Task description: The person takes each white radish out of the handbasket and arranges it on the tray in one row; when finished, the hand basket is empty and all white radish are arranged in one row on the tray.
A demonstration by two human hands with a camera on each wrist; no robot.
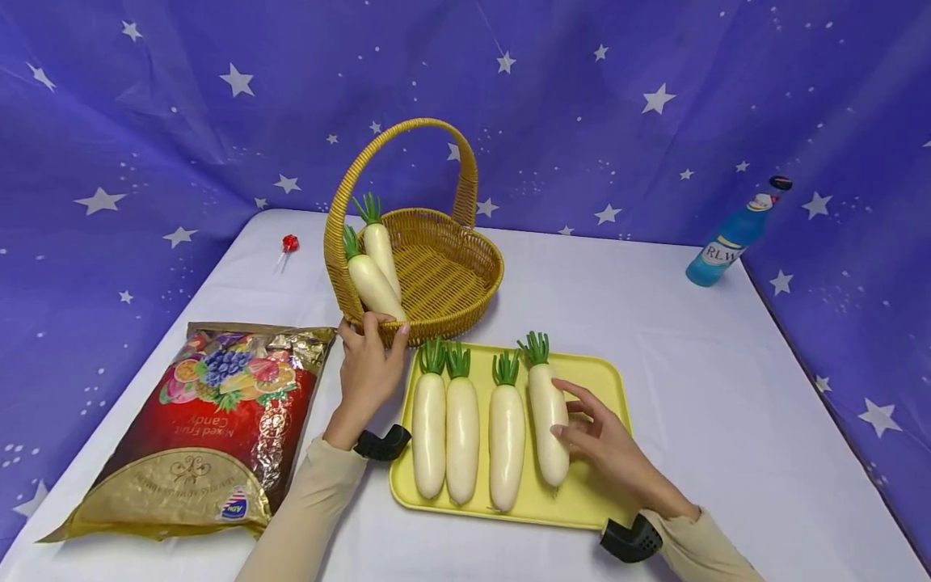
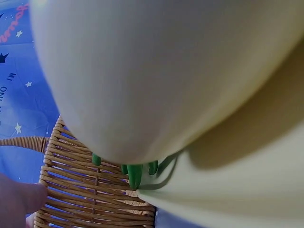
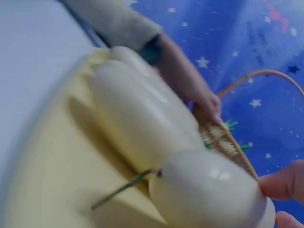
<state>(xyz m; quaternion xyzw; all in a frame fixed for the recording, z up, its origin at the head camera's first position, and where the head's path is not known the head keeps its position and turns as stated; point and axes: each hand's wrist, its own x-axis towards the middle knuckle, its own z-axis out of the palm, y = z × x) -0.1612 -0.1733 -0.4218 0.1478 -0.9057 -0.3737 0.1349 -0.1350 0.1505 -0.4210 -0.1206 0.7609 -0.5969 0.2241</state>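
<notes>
My left hand (image 1: 369, 368) grips the near left rim of a woven wicker basket (image 1: 476, 303) with a tall arched handle. Two white radishes (image 1: 374, 287) with green tops lean inside the basket at its left. On a yellow tray (image 1: 596, 505), several more white radishes (image 1: 429, 436) lie lengthwise with their tops pointing away. The rightmost white radish (image 1: 547, 420) is tilted a little, and my right hand (image 1: 604, 432) holds it from the right between thumb and fingers. In the right wrist view its rounded tip (image 3: 204, 190) with a thin root shows close up.
A large bag of mixed fruit candy (image 1: 218, 428) lies left of my left arm. Behind it is a red lollipop (image 1: 289, 244). A blue bottle (image 1: 738, 234) stands at the back right of the white table, before a starry blue cloth (image 1: 553, 145).
</notes>
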